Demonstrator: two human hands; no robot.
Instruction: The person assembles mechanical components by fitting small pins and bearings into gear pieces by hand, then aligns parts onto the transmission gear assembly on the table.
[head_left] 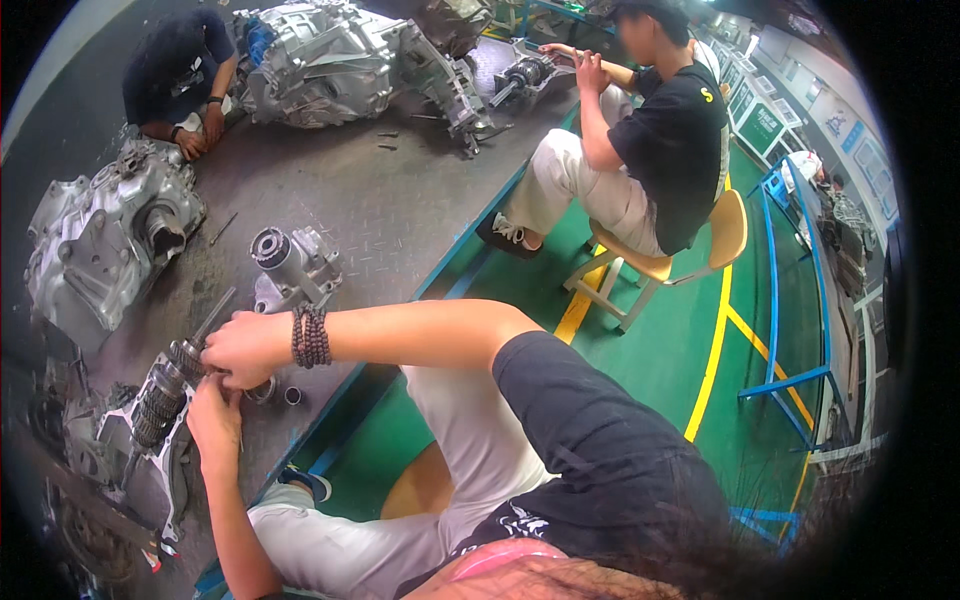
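Note:
A gear shaft (160, 405) with several stacked toothed gears lies in an open silver housing half (178, 470) on the bench at the left. My right hand (250, 348), with a dark beaded bracelet (311, 335) on its wrist, reaches across to the shaft's far end. Its fingers are bent down against the gears there. Just below it, my left hand (213, 418) has its fingers drawn together close to the right fingertips. What the left fingers pinch is hidden between the two hands. A thin metal rod (215, 312) sticks out beyond the right hand.
A silver cast part (300, 265) with a round bearing and a small metal ring (293, 396) are nearby on the bench (370, 210). Large gearbox housings (110, 240) stand farther off. One co-worker (185, 75) leans over the bench; another (660, 130) sits on a wooden chair.

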